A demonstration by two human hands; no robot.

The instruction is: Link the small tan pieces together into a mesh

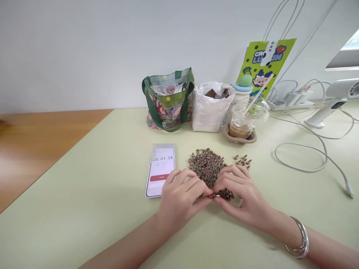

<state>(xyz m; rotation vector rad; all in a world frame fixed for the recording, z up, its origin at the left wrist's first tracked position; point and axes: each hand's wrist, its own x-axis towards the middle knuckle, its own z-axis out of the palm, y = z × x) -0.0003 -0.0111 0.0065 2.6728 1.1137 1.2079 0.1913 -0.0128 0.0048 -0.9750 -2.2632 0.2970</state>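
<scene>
A heap of small brownish metal rings (207, 166) lies on the pale green tabletop (84, 179), linked or tangled together. A smaller cluster of the same pieces (243, 161) sits just to its right. My left hand (179, 194) and my right hand (238, 194) meet at the heap's near edge. Their fingertips pinch a small copper ring (214, 195) between them, and the fingers hide part of the heap. Beside my left hand lies a phone (162, 172) showing a timer at 00:03:58, its top edge blurred.
At the back stand a green-strapped printed tote (168, 101), a white paper bag (211, 110), and a plastic cup with a straw (241, 121) on a beige tray. White cables (300, 157) and a power strip (291, 104) lie right. Wood shows left.
</scene>
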